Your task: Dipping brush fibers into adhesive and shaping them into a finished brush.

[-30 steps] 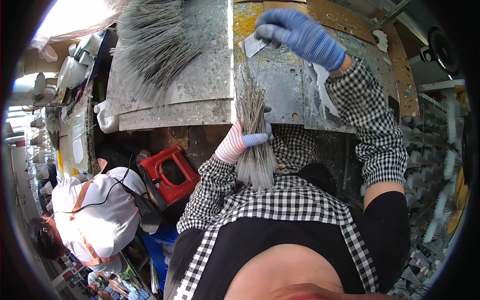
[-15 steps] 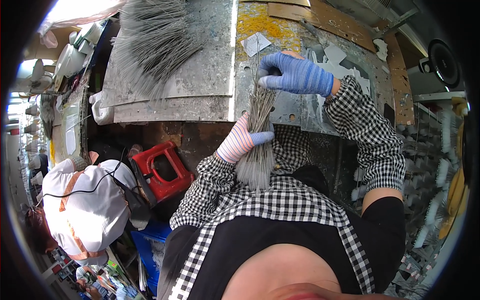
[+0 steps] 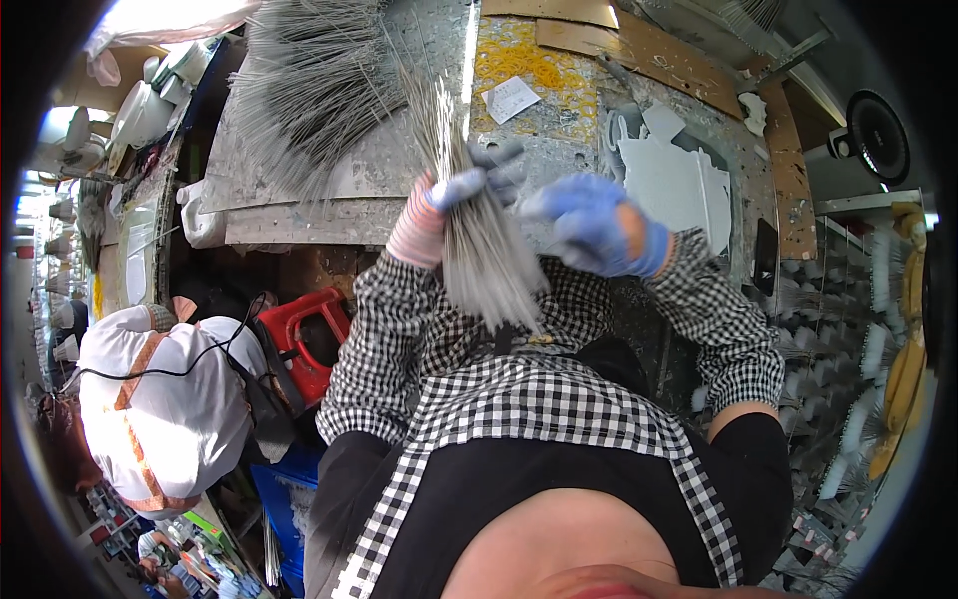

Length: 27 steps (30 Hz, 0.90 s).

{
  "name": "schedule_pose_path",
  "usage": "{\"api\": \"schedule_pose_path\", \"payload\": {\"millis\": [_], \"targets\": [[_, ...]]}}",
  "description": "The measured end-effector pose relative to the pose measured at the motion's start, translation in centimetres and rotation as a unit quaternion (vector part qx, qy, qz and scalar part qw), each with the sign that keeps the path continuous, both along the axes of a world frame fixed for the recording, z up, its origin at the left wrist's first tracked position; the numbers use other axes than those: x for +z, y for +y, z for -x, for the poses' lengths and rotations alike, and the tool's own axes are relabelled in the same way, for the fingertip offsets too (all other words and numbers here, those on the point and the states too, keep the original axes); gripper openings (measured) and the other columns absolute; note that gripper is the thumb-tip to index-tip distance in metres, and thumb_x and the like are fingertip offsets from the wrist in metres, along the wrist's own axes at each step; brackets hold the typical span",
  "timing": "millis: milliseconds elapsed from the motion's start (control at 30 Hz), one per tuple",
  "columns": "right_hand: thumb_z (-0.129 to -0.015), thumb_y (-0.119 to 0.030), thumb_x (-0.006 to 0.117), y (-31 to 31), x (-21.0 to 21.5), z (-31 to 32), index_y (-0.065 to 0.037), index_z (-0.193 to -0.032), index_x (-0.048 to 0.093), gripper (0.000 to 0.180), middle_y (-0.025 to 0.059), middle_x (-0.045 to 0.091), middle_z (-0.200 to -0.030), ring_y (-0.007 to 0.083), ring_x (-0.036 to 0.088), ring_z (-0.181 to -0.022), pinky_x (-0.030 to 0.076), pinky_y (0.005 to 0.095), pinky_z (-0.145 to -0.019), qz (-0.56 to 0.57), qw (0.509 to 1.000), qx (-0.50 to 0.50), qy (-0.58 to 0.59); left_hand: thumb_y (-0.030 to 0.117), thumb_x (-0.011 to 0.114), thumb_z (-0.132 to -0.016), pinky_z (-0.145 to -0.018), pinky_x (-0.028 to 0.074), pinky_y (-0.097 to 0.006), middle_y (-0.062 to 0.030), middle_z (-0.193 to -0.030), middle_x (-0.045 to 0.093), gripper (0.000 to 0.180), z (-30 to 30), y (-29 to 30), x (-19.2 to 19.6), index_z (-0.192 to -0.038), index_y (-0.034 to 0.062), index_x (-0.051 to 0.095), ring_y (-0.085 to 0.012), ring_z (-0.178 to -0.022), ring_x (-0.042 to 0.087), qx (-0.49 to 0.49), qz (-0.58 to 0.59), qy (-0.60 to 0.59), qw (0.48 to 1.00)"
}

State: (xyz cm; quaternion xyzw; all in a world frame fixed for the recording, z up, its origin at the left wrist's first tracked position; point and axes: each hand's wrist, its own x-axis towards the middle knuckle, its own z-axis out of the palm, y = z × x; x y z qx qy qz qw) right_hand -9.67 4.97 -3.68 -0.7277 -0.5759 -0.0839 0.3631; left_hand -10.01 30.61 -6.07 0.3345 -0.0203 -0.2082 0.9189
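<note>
My left hand (image 3: 427,225), in a white glove with pink stripes and bluish fingers, holds a bundle of thin wire brushes (image 3: 489,255). Their bare twisted wire stems fan upward, and the pale bristle ends hang down over my checked apron. The thumb lies across the bundle; fingertips show past its right side, slightly blurred. To the right, my right hand (image 3: 604,228) in a blue glove hovers apart from the bundle at the table's near edge. Motion smears its fingers, and I see nothing in them. A large heap of similar wire brushes (image 3: 314,90) lies on the table at the far left.
The worn grey table (image 3: 349,215) carries a white paper slip (image 3: 511,99), yellow rubber bands (image 3: 524,62) and brown boards (image 3: 649,65). Left of me stand a red plastic stool (image 3: 309,339) and a stuffed white sack (image 3: 165,409). Brushes hang along the right side.
My left hand has moved left and up with the bundle, which now fans out more. My right hand has left the stem tops and come down to the right.
</note>
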Motion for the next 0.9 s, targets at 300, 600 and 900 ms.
{"api": "schedule_pose_path", "payload": {"millis": [300, 600, 900], "targets": [[-0.084, -0.008, 0.076, -2.0, 10.5, 1.3, -0.006, -0.115, 0.067, 0.032, 0.0106, 0.074, -0.100, 0.0238, 0.070, -0.088, 0.055, 0.0373, -0.079, -0.053, 0.974, -0.180, -0.127, 0.006, 0.078, -0.082, -0.072, 0.057, -0.040, -0.0158, -0.102, 0.074, 0.063, -4.3, -5.0, 4.2, -0.134, 0.0055, 0.043, -0.0324, -0.084, 0.073, 0.280, -0.460, -0.418, 0.732], [-0.079, -0.012, 0.080, 0.2, 14.6, -1.8, -0.008, -0.094, 0.077, 0.016, 0.0037, 0.070, -0.087, 0.0216, 0.063, -0.081, 0.048, 0.0375, -0.075, 0.057, 0.913, -0.302, -0.267, 0.006, 0.071, -0.082, -0.064, 0.054, -0.045, -0.0142, -0.084, 0.074, 0.075, -3.4, -6.3, 3.4, -0.146, 0.0144, 0.033, -0.0385, -0.073, 0.071, 0.251, -0.640, -0.395, 0.609], [-0.080, -0.019, 0.071, -0.7, 11.4, -3.1, -0.010, -0.098, 0.076, 0.021, 0.0060, 0.071, -0.097, 0.0259, 0.065, -0.093, 0.052, 0.0412, -0.084, 0.217, 0.838, -0.321, -0.385, 0.008, 0.073, -0.077, -0.062, 0.053, -0.048, -0.0171, -0.075, 0.069, 0.092, -2.7, -6.2, 2.9, -0.157, 0.0106, 0.027, -0.0391, -0.067, 0.068, 0.196, -0.716, -0.389, 0.545]]}}
